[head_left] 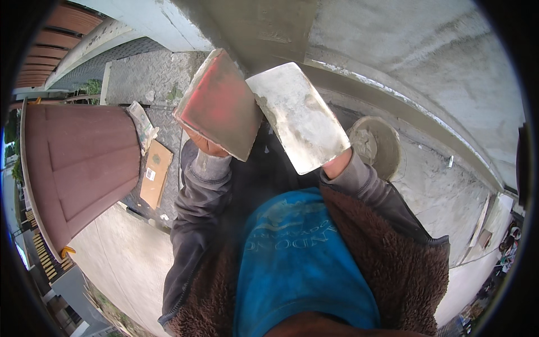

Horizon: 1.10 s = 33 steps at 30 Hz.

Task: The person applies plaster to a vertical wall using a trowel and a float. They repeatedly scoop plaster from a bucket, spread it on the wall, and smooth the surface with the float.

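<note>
My left hand is closed behind a red rectangular plastering float, its face smeared with grey mortar. In my right hand is a pale, rectangular plastering trowel with rounded corners and wet grey smears. Both tools are tilted up in front of me, and their near edges meet or overlap around the middle. The handles and most of my fingers are hidden behind the plates. Just beyond my right wrist stands a round bucket with grey mortar in it.
Rough grey wall rises ahead and to the right, with a ledge along its foot. On the left stands a large reddish-brown panelled planter or tub. A flattened cardboard piece and a crumpled paper bag lie beside it.
</note>
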Each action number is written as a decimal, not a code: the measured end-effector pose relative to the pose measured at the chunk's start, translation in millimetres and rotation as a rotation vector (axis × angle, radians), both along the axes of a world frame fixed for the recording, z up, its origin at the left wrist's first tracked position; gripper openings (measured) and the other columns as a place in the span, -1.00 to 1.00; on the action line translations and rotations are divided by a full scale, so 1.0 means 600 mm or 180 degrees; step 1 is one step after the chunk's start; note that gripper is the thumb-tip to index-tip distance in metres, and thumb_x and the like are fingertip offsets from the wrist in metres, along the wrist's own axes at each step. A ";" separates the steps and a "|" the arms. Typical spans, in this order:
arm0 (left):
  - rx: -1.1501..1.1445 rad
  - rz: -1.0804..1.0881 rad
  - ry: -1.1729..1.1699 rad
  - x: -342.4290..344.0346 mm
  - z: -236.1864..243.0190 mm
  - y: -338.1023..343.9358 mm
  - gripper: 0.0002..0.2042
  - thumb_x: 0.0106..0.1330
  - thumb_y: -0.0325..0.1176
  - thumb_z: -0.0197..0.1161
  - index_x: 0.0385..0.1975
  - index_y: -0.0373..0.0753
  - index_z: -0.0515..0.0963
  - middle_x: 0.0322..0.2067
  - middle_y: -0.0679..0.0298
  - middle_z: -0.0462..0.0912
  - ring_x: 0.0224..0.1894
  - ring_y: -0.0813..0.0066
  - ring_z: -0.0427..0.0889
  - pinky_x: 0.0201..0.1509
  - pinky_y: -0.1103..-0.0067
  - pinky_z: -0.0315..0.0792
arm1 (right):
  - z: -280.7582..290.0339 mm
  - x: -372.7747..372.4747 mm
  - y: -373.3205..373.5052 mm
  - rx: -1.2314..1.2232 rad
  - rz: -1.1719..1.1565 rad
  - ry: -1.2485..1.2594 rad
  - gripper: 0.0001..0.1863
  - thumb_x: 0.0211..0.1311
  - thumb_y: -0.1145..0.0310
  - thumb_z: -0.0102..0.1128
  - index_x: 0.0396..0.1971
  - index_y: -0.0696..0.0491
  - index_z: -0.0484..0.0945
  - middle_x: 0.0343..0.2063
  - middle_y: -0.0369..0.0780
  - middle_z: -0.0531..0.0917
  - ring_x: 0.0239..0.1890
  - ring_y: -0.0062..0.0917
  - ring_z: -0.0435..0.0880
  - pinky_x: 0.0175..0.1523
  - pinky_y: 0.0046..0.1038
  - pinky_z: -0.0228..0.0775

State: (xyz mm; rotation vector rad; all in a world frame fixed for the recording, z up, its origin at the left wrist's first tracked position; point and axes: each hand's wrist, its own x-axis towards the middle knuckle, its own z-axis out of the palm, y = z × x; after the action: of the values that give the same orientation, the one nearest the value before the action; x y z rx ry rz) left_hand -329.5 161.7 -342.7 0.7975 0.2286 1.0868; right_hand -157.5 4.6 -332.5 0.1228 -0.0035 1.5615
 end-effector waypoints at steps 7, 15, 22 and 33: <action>0.2549 0.0036 0.1421 -0.023 -0.004 -0.002 -0.74 0.64 -0.35 -0.13 0.13 -0.33 0.40 -0.02 0.11 0.55 -0.06 0.43 0.59 0.04 0.51 0.49 | 0.054 0.036 0.022 0.0220 0.0183 0.0392 -0.42 0.57 0.12 -0.10 0.43 0.12 0.29 0.31 0.02 0.49 0.23 -0.10 0.61 0.26 -0.02 0.56; 0.1752 -0.0477 0.2330 0.005 0.057 0.020 -0.76 0.64 -0.34 -0.10 0.12 -0.28 0.42 -0.08 0.25 0.57 -0.12 0.59 0.56 0.02 0.58 0.48 | 0.065 0.064 0.022 -0.0007 -0.0027 -0.1051 -0.50 0.56 0.35 -0.08 0.40 0.19 0.29 0.25 -0.01 0.54 0.17 -0.23 0.68 0.23 -0.18 0.63; -0.0836 -0.2080 0.0776 0.015 0.009 0.035 -0.50 0.62 -0.11 0.00 0.45 -0.17 0.25 0.18 0.24 0.56 0.13 0.39 0.64 0.19 0.44 0.56 | 0.071 0.103 0.094 -0.0354 -0.0853 -0.3607 -0.60 0.52 0.39 0.05 0.26 0.19 0.45 -0.05 -0.18 0.73 -0.14 -0.57 0.77 -0.05 -0.49 0.67; -0.0214 -0.1078 0.1352 0.032 -0.026 0.073 -0.72 0.63 -0.23 -0.05 0.14 -0.25 0.41 -0.03 0.18 0.61 -0.04 0.41 0.69 0.04 0.44 0.62 | 0.075 0.003 0.041 -0.0261 -0.0551 -0.3909 -0.57 0.55 0.39 0.03 0.30 0.25 0.42 0.04 -0.26 0.68 0.02 -0.67 0.64 0.14 -0.55 0.48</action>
State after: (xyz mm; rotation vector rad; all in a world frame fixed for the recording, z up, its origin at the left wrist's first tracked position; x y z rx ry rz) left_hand -310.4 205.7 -358.2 0.9622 0.4669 0.5813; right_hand -155.6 29.3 -287.6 -0.8847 -0.8834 1.2487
